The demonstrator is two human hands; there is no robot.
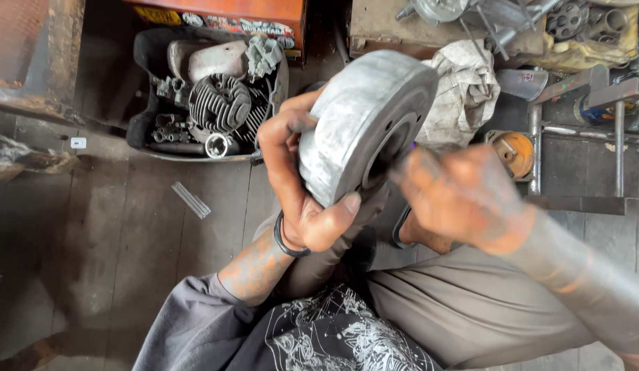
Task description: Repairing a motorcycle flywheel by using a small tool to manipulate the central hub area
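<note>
Metal drum tilted, open face lower-right — left hand gripping.

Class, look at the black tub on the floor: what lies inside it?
Inside the black tub lie a finned engine cylinder, a pale metal cover and small dark parts. Whatever sits beneath them is covered.

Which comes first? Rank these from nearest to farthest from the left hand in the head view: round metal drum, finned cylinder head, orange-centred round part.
1. Round metal drum: held in the left hand.
2. Finned cylinder head: in the bin, upper left.
3. Orange-centred round part: far right, past the right hand.
</note>
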